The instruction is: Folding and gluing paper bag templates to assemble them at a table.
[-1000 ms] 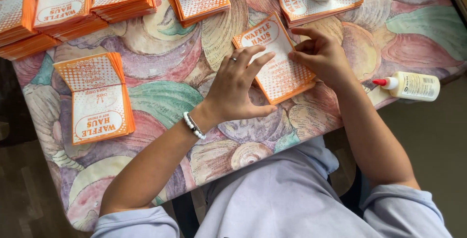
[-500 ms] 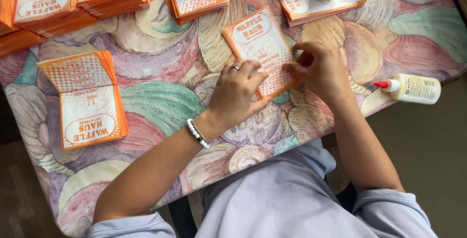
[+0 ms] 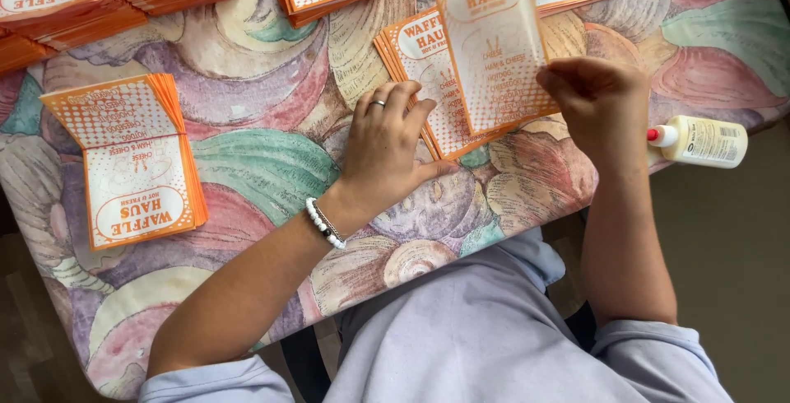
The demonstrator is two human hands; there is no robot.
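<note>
The right hand (image 3: pixel 599 98) now pinches 1 orange-and-white printed paper sleeve (image 3: pixel 496 45) by its lower right edge and holds it tilted up off the shell-patterned tablecloth (image 3: pixel 271 164); 0.5 s ago that sleeve lay flat under both hands. The left hand (image 3: pixel 387 144), fingers spread and gripping nothing, presses flat on the small orange-and-white stack (image 3: pixel 428 82) it came from, near the table's front edge. A white glue bottle with a red tip (image 3: pixel 699 140) lies at the table's front right corner.
</note>
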